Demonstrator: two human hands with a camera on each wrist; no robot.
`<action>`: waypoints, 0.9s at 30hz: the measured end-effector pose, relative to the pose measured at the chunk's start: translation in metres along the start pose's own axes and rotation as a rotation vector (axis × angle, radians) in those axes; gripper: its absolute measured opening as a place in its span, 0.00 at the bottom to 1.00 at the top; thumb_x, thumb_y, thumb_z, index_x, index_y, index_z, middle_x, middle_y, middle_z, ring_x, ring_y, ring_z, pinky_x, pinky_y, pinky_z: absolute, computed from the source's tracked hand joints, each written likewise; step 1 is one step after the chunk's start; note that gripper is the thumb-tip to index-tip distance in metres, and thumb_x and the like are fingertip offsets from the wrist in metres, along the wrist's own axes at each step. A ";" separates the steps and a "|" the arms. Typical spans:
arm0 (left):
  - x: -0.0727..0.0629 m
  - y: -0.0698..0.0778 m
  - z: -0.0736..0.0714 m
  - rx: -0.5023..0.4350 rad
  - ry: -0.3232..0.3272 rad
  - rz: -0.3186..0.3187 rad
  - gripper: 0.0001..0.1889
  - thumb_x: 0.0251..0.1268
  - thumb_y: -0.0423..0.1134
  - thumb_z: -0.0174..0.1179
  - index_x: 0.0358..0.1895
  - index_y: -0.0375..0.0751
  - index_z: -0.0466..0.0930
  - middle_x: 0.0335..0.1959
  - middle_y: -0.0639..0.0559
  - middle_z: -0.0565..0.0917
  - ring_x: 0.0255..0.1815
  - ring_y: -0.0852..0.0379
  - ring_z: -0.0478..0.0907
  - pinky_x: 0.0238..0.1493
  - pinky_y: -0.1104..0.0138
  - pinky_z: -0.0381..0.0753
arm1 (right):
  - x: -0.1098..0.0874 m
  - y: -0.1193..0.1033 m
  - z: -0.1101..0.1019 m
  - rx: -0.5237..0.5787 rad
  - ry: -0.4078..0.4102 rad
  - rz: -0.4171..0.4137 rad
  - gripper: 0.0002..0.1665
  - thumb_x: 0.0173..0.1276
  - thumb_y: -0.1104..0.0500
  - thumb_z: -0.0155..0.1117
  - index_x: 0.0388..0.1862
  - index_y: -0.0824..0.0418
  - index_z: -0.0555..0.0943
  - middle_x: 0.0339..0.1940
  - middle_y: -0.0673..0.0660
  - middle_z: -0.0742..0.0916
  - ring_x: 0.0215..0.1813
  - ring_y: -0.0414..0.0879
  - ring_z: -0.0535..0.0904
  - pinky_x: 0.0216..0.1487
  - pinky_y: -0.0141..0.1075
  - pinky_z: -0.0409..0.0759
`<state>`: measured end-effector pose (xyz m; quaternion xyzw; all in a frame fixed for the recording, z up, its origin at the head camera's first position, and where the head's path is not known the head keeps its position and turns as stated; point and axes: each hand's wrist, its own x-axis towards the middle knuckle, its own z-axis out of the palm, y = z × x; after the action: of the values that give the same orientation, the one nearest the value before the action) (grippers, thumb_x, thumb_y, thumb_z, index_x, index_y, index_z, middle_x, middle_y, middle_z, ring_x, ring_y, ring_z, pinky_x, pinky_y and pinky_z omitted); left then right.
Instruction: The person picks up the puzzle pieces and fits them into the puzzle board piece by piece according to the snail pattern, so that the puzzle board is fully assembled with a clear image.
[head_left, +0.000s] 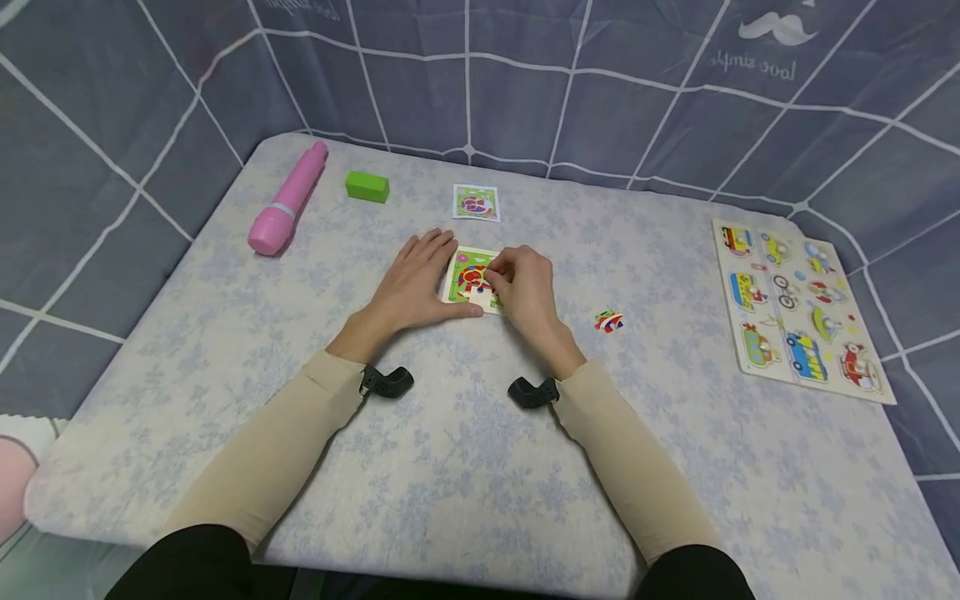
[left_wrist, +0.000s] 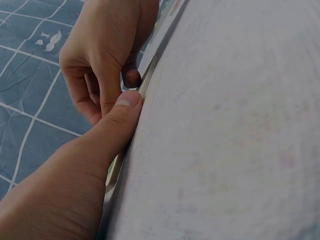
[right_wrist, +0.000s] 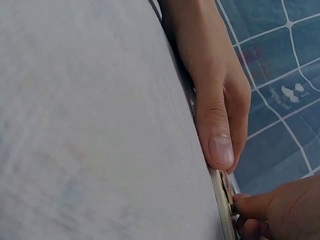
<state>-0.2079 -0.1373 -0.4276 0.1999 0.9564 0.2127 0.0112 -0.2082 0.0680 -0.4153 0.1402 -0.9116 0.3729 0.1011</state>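
Observation:
A small square jigsaw puzzle [head_left: 461,267] with a green border and a red picture lies at the table's middle; a pale gap shows near its front edge. My left hand [head_left: 416,283] rests along its left side, fingers extended, thumb [left_wrist: 129,100] against the front edge. Over the puzzle's right part, my right hand [head_left: 527,287] has thumb and fingers pinched together on a puzzle piece, mostly hidden by the fingertips; the right wrist view shows these fingers [right_wrist: 252,206] low at the edge. Several colourful loose puzzle pieces [head_left: 609,321] lie right of the right hand.
A small picture card [head_left: 476,202] lies behind the puzzle. Farther left are a green block [head_left: 367,187] and a pink microphone-shaped object [head_left: 288,200]. A vehicle puzzle board [head_left: 802,308] lies at the right. Grey checked curtain [head_left: 525,83] borders the tablecloth-covered table [head_left: 450,467].

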 end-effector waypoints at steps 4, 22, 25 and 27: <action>0.000 0.000 0.000 0.002 -0.006 0.001 0.64 0.54 0.75 0.69 0.84 0.35 0.55 0.87 0.43 0.54 0.89 0.46 0.43 0.90 0.52 0.36 | -0.001 0.000 0.000 -0.001 -0.010 0.004 0.05 0.71 0.64 0.74 0.35 0.64 0.89 0.33 0.60 0.86 0.33 0.51 0.83 0.36 0.38 0.79; 0.001 -0.001 0.001 0.004 -0.003 -0.003 0.64 0.54 0.75 0.69 0.84 0.35 0.55 0.87 0.43 0.54 0.89 0.46 0.43 0.90 0.53 0.36 | -0.003 -0.004 -0.001 -0.060 -0.032 -0.011 0.04 0.72 0.65 0.72 0.36 0.65 0.90 0.35 0.61 0.86 0.36 0.53 0.83 0.37 0.41 0.81; 0.002 -0.001 0.001 0.005 -0.001 -0.003 0.64 0.54 0.75 0.69 0.84 0.35 0.55 0.87 0.43 0.54 0.89 0.46 0.44 0.90 0.52 0.36 | -0.003 -0.004 -0.001 -0.052 -0.024 0.003 0.04 0.71 0.65 0.72 0.36 0.66 0.90 0.34 0.61 0.85 0.35 0.53 0.83 0.37 0.40 0.80; 0.001 0.000 0.001 0.002 -0.002 -0.005 0.64 0.54 0.75 0.69 0.84 0.35 0.55 0.87 0.43 0.54 0.89 0.46 0.44 0.90 0.52 0.36 | -0.002 -0.004 -0.001 -0.042 -0.018 -0.003 0.04 0.71 0.66 0.72 0.36 0.66 0.90 0.34 0.61 0.86 0.36 0.53 0.83 0.38 0.40 0.81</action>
<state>-0.2092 -0.1369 -0.4283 0.1978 0.9571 0.2113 0.0124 -0.2044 0.0663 -0.4127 0.1426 -0.9200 0.3522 0.0964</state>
